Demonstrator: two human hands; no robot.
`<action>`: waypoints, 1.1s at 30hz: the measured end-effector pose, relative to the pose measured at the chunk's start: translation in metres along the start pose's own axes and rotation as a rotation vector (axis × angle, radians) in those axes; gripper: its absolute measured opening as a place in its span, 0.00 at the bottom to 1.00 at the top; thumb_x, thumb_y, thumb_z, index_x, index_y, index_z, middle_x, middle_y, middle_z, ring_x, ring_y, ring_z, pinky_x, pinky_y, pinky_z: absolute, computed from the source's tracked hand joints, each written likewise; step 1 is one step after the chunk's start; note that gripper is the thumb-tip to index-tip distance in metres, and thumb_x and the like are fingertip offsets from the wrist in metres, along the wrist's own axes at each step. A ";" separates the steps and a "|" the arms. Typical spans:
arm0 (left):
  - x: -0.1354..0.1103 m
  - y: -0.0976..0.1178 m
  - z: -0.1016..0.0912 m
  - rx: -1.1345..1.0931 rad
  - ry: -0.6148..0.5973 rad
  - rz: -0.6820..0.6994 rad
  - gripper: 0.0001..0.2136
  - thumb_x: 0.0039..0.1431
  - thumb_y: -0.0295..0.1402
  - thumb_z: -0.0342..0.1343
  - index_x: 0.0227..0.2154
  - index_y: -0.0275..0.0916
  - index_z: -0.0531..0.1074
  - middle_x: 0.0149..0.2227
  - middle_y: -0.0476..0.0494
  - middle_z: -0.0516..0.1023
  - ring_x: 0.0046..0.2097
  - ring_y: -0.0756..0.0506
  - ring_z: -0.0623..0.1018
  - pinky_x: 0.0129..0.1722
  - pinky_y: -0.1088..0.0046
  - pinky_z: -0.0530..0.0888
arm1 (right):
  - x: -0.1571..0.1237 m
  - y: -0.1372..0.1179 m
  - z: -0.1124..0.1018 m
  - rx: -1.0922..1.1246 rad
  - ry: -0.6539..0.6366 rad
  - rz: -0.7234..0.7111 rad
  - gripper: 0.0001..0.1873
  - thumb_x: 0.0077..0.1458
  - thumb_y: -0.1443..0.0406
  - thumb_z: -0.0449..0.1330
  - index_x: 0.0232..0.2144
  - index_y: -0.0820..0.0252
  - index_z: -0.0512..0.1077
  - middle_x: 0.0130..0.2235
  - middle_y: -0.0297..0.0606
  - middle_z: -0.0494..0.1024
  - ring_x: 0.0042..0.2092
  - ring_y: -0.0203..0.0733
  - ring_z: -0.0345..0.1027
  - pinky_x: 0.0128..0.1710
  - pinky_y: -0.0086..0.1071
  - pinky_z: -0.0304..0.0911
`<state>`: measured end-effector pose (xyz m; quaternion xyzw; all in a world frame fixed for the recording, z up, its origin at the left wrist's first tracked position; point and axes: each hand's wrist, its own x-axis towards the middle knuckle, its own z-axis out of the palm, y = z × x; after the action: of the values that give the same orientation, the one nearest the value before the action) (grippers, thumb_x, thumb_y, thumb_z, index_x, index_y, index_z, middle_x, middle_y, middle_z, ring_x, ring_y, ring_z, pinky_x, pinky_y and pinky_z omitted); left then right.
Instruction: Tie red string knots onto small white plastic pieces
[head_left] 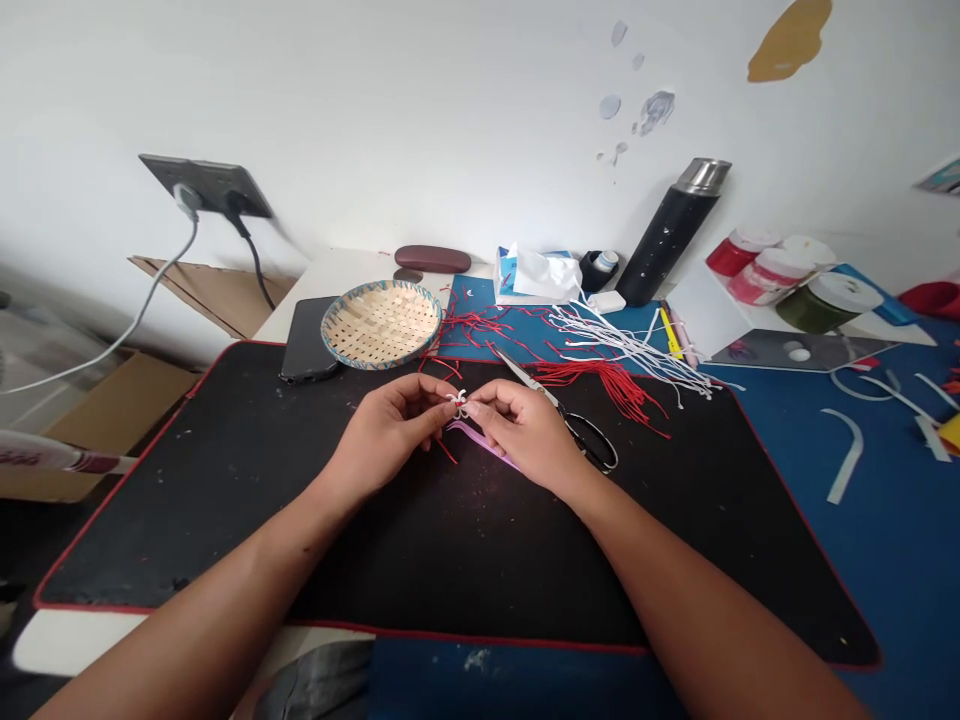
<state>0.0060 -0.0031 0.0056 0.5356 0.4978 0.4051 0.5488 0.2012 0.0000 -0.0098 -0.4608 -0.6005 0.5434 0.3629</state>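
My left hand (386,437) and my right hand (525,430) meet above a black desk mat (225,520), pinching a small knot of white and red cord (456,404) between their fingertips. A lilac strip (480,443) runs under my right hand, and short red threads (446,450) hang below the knot. Black-handled scissors (581,430) lie open just beyond my right hand. Past them spreads a bunch of red cords (607,390), with a bunch of white cords (622,340) behind it.
A woven bamboo basket (381,325) sits beside a black phone (307,340) at the back left. Behind stand a tissue pack (536,275) and a black thermos (667,232). Paint jars (772,270) stand back right, above white strips on a blue mat (885,560).
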 end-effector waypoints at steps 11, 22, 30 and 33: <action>-0.002 -0.006 0.005 0.148 0.078 0.056 0.13 0.55 0.44 0.68 0.36 0.39 0.80 0.32 0.45 0.81 0.27 0.48 0.74 0.26 0.73 0.71 | -0.001 0.004 0.003 -0.195 0.049 -0.044 0.10 0.64 0.59 0.61 0.35 0.59 0.76 0.31 0.33 0.78 0.30 0.36 0.67 0.29 0.28 0.58; 0.000 -0.004 0.004 -0.029 -0.023 -0.015 0.16 0.53 0.44 0.71 0.38 0.38 0.78 0.32 0.45 0.81 0.28 0.47 0.77 0.30 0.70 0.76 | 0.000 0.000 0.003 0.011 0.008 0.025 0.11 0.63 0.56 0.61 0.35 0.58 0.74 0.24 0.28 0.71 0.23 0.33 0.62 0.23 0.27 0.56; -0.003 -0.003 0.003 0.023 -0.024 0.003 0.16 0.54 0.44 0.69 0.39 0.37 0.79 0.34 0.44 0.82 0.28 0.48 0.76 0.28 0.72 0.75 | 0.001 -0.001 0.002 0.092 -0.004 0.075 0.14 0.61 0.54 0.63 0.38 0.59 0.75 0.24 0.27 0.71 0.22 0.32 0.61 0.21 0.25 0.56; -0.004 -0.002 0.003 0.051 -0.047 0.001 0.16 0.56 0.44 0.68 0.40 0.37 0.79 0.36 0.43 0.82 0.29 0.48 0.76 0.29 0.72 0.75 | 0.001 -0.002 0.002 0.087 -0.008 0.078 0.13 0.60 0.55 0.63 0.37 0.59 0.75 0.24 0.28 0.71 0.22 0.32 0.62 0.20 0.25 0.56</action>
<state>0.0084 -0.0080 0.0041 0.5590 0.4947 0.3798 0.5464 0.1988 0.0008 -0.0084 -0.4656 -0.5593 0.5845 0.3588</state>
